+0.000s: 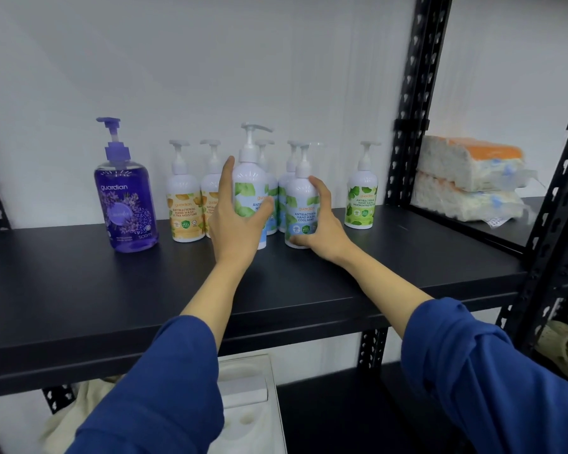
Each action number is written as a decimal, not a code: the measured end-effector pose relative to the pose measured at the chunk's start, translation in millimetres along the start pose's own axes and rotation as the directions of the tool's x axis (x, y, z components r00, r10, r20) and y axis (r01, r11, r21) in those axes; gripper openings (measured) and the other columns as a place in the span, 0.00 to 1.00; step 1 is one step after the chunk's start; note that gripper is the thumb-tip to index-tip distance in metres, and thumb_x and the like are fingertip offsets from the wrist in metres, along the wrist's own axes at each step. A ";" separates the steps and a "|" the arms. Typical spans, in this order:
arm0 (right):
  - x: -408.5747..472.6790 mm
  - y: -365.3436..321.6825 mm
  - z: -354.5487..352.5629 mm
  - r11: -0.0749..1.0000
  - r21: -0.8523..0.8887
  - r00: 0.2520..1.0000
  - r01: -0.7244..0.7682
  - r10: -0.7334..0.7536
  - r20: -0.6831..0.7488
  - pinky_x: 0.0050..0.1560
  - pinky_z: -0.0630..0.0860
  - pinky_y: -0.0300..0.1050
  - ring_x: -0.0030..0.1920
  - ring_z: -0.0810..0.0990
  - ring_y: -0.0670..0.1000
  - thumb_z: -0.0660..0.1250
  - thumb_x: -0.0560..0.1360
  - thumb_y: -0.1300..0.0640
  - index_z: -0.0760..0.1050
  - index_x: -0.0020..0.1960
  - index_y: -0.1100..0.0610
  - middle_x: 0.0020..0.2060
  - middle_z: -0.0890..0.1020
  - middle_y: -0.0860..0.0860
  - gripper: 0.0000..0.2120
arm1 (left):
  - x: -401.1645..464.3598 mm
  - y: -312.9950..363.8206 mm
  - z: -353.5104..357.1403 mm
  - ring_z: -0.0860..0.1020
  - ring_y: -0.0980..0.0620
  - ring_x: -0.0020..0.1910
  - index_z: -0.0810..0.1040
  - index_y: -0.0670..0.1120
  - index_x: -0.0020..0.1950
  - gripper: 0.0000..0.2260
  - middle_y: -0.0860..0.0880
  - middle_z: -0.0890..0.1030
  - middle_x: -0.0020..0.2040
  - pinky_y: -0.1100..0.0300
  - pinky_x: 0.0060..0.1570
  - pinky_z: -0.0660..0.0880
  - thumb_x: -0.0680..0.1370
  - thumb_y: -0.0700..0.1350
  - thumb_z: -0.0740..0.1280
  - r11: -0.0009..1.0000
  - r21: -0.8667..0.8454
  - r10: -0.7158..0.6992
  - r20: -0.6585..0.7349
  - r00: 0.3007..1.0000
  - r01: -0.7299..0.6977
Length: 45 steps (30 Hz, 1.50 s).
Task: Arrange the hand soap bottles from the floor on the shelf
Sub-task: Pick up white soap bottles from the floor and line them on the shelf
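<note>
1. Head view, hands: the left hand (pixel 235 217) grips a tall mint bottle (pixel 251 188), fingers and thumb curled round its body. The right hand (pixel 318 221) grips a shorter mint bottle (pixel 301 208) the same way.
2. Head view, position: both held bottles stand at the front of the cluster on the black shelf (pixel 341 283); whether the tall one rests fully on the shelf cannot be determined.
3. Head view, progress: already placed are a purple bottle (pixel 125 204), two orange bottles (pixel 184 204), two mint bottles behind, and a green bottle (pixel 361 201) standing apart.
4. Remaining: the floor is out of view, so the number left cannot be determined.
</note>
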State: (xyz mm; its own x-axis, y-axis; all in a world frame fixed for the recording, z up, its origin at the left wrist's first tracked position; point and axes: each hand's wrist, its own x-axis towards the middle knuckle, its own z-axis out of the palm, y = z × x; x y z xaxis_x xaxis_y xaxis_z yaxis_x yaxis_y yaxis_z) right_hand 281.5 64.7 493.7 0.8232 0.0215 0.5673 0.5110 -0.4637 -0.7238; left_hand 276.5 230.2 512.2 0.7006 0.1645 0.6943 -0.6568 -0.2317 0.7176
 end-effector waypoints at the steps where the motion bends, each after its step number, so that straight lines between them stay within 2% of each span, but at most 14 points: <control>1: 0.5 -0.5 0.7 1.000 -0.007 1.000 0.005 -0.005 -0.004 0.44 0.78 0.33 0.51 0.79 0.51 0.73 0.66 0.70 0.47 0.74 0.45 0.60 0.73 0.51 0.50 | 0.0 -0.7 0.2 0.75 0.65 0.46 0.59 0.57 0.75 0.35 0.72 0.69 0.48 0.62 0.52 0.75 0.73 0.42 0.72 1.000 0.002 -0.001 -0.001 1.000 0.001; 3: 1.4 -0.1 1.6 1.000 -0.013 1.000 0.016 -0.016 -0.013 0.46 0.78 0.33 0.52 0.79 0.51 0.74 0.65 0.70 0.48 0.74 0.45 0.61 0.72 0.52 0.50 | -0.2 -1.7 0.2 0.74 0.71 0.44 0.59 0.57 0.75 0.35 0.74 0.67 0.46 0.68 0.48 0.73 0.73 0.43 0.72 1.000 0.012 -0.003 -0.001 1.000 0.003; 8: 3.9 3.8 3.7 0.999 -0.041 0.999 0.018 -0.020 -0.036 0.47 0.79 0.37 0.54 0.79 0.53 0.74 0.65 0.69 0.48 0.74 0.44 0.61 0.71 0.55 0.50 | 0.2 0.6 -0.7 0.75 0.58 0.50 0.59 0.57 0.75 0.36 0.72 0.67 0.48 0.58 0.53 0.76 0.73 0.43 0.72 1.000 0.023 -0.001 0.003 1.000 0.001; 10: 4.6 4.6 3.8 0.999 -0.042 0.999 0.011 -0.012 -0.031 0.45 0.79 0.36 0.53 0.79 0.53 0.74 0.65 0.70 0.47 0.74 0.45 0.61 0.71 0.55 0.50 | 0.2 0.6 -0.5 0.75 0.58 0.51 0.59 0.57 0.75 0.36 0.70 0.68 0.49 0.58 0.53 0.76 0.73 0.43 0.72 1.000 0.027 0.002 0.002 1.000 -0.002; 14: 6.0 5.3 4.2 0.999 -0.036 1.000 -0.008 0.007 -0.027 0.48 0.81 0.47 0.54 0.79 0.55 0.73 0.65 0.70 0.46 0.73 0.43 0.62 0.70 0.56 0.51 | 0.2 -0.6 0.2 0.76 0.57 0.51 0.58 0.57 0.75 0.36 0.68 0.69 0.51 0.58 0.53 0.76 0.73 0.43 0.72 1.000 0.028 -0.004 0.008 1.000 0.004; 17: 7.0 5.2 4.4 0.999 -0.042 1.000 -0.011 0.010 -0.029 0.48 0.81 0.47 0.54 0.79 0.55 0.72 0.65 0.71 0.46 0.74 0.44 0.62 0.70 0.57 0.51 | 0.2 -0.8 0.5 0.76 0.57 0.51 0.58 0.58 0.75 0.36 0.69 0.69 0.51 0.57 0.53 0.76 0.73 0.44 0.72 1.000 0.021 -0.006 0.010 1.000 0.006; 21: 8.4 7.3 5.5 0.998 -0.062 0.999 -0.032 0.030 -0.041 0.51 0.81 0.53 0.55 0.78 0.56 0.73 0.64 0.68 0.46 0.73 0.40 0.62 0.70 0.57 0.52 | 0.0 0.6 -0.5 0.76 0.57 0.52 0.58 0.57 0.75 0.36 0.62 0.71 0.55 0.59 0.53 0.76 0.73 0.43 0.72 1.000 0.005 -0.008 0.007 1.000 0.008; 28: 7.9 7.6 4.9 0.996 -0.087 0.997 -0.035 0.030 -0.064 0.53 0.80 0.51 0.55 0.78 0.56 0.75 0.64 0.67 0.47 0.73 0.41 0.61 0.70 0.57 0.52 | -0.2 0.0 -0.9 0.76 0.58 0.51 0.58 0.57 0.75 0.36 0.62 0.71 0.55 0.63 0.51 0.74 0.73 0.43 0.72 1.000 0.003 -0.005 0.000 1.000 0.005; 32: 4.8 -2.4 6.3 0.994 -0.091 0.998 -0.060 0.056 -0.040 0.54 0.79 0.50 0.57 0.77 0.54 0.74 0.65 0.67 0.43 0.74 0.43 0.63 0.70 0.55 0.53 | -0.5 -0.5 1.3 0.75 0.59 0.52 0.58 0.57 0.75 0.35 0.63 0.70 0.56 0.66 0.50 0.73 0.73 0.43 0.72 1.000 0.000 -0.005 -0.001 1.000 0.005; 34: -3.1 -11.2 7.9 0.986 -0.133 0.994 -0.103 0.098 -0.046 0.57 0.77 0.54 0.61 0.75 0.55 0.76 0.64 0.61 0.37 0.73 0.38 0.65 0.67 0.54 0.57 | -0.9 0.1 3.2 0.74 0.59 0.53 0.58 0.56 0.75 0.35 0.63 0.69 0.57 0.67 0.50 0.72 0.73 0.43 0.72 1.000 -0.020 -0.010 0.000 1.000 0.010; 36: -22.6 -23.1 5.0 0.934 -0.305 0.981 -0.186 0.193 -0.009 0.61 0.73 0.58 0.64 0.72 0.58 0.74 0.67 0.52 0.37 0.73 0.38 0.68 0.66 0.56 0.53 | -0.7 0.9 6.7 0.72 0.61 0.56 0.58 0.54 0.76 0.35 0.62 0.67 0.60 0.72 0.51 0.70 0.74 0.42 0.71 0.998 -0.066 -0.018 0.002 1.000 0.018; 39: -62.6 -47.4 -8.7 0.712 -0.675 0.915 -0.196 0.380 0.134 0.60 0.69 0.51 0.65 0.71 0.59 0.59 0.78 0.41 0.57 0.75 0.50 0.66 0.72 0.56 0.29 | 0.2 2.9 14.2 0.67 0.63 0.59 0.56 0.50 0.76 0.34 0.59 0.64 0.65 0.82 0.48 0.65 0.76 0.40 0.69 0.991 -0.130 -0.031 0.000 1.000 0.031; 41: -83.9 -63.9 -15.3 0.665 -0.725 0.890 -0.178 0.423 0.169 0.62 0.65 0.50 0.68 0.67 0.56 0.52 0.79 0.39 0.65 0.72 0.48 0.69 0.70 0.54 0.25 | 1.5 0.8 19.4 0.66 0.62 0.61 0.54 0.49 0.76 0.33 0.57 0.63 0.68 0.83 0.48 0.64 0.76 0.40 0.68 0.990 -0.138 -0.035 0.012 0.999 0.036; 45: -113.7 -63.6 -9.9 0.610 -0.783 0.938 -0.121 0.328 0.110 0.71 0.55 0.50 0.75 0.58 0.52 0.45 0.81 0.41 0.61 0.74 0.44 0.75 0.62 0.50 0.23 | 7.6 -11.2 27.6 0.67 0.56 0.65 0.53 0.49 0.76 0.34 0.50 0.62 0.72 0.76 0.55 0.66 0.76 0.43 0.69 0.995 -0.086 -0.051 0.054 0.997 0.055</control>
State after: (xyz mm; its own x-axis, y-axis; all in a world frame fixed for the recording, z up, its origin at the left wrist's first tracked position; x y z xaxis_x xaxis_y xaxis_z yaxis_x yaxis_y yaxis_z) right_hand 152.9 82.9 479.2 0.9673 -0.0345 0.2512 0.0177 -0.9791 -0.2025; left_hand 296.9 207.6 508.0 0.7469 0.1242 0.6533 -0.6387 -0.1394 0.7567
